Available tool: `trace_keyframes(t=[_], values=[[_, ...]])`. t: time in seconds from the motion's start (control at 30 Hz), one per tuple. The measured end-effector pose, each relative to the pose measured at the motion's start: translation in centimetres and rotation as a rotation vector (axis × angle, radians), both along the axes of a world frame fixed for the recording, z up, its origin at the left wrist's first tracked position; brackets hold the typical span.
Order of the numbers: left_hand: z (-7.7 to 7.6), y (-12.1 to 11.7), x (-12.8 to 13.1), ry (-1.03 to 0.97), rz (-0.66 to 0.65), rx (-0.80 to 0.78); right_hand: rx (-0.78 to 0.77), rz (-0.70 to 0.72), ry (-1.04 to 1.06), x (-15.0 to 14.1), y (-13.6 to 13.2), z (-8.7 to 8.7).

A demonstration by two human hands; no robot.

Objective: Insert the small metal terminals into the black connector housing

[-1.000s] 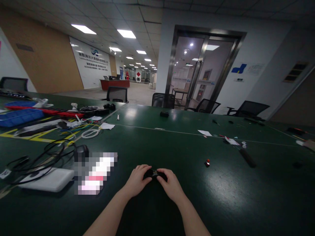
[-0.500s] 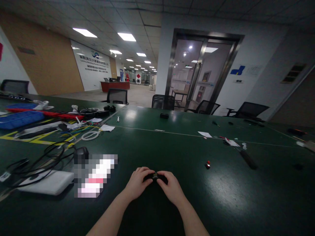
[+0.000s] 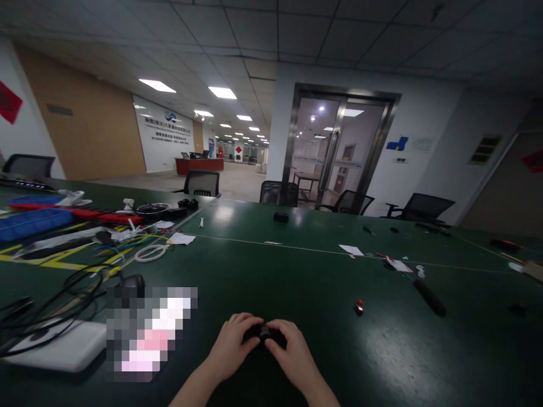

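Low over the green table, my left hand (image 3: 234, 345) and my right hand (image 3: 289, 349) close from both sides on one small black object (image 3: 265, 331) with a brassy or metallic middle. Thumbs and fingertips of both hands grip its ends, so most of it is hidden and its kind cannot be made out. To the right of my hands lies a small red and silver piece (image 3: 359, 307). Farther right rests a tool with a long dark handle (image 3: 429, 297).
On the left are a white box-like device (image 3: 63, 345) under black cables, a pixelated bright item (image 3: 159, 333), a coiled white cable (image 3: 151, 252) and a blue tray (image 3: 36, 223). A small wrench (image 3: 202, 223) and a black block (image 3: 280, 217) lie farther back on the green table (image 3: 237, 271).
The camera view has tilted up, so the table and hands appear lower in the picture. Both hands keep hold of the small black object.
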State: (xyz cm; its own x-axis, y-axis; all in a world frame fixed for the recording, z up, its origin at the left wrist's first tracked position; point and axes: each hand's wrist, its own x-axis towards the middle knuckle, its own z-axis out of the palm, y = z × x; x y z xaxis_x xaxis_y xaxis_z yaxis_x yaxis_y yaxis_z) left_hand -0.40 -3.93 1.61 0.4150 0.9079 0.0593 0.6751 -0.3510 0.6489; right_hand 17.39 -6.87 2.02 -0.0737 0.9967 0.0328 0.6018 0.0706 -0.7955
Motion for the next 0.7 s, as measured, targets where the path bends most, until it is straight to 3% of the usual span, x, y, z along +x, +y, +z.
trace_keyframes(t=[0.4, 0.7], values=[[0.0, 0.0, 0.4, 0.005, -0.014, -0.003, 0.046, -0.035, -0.056, -0.6, 0.3, -0.5], [0.3, 0.0, 0.4, -0.009, -0.006, -0.033, 0.086, 0.018, -0.124, -0.3, 1.3, -2.1]])
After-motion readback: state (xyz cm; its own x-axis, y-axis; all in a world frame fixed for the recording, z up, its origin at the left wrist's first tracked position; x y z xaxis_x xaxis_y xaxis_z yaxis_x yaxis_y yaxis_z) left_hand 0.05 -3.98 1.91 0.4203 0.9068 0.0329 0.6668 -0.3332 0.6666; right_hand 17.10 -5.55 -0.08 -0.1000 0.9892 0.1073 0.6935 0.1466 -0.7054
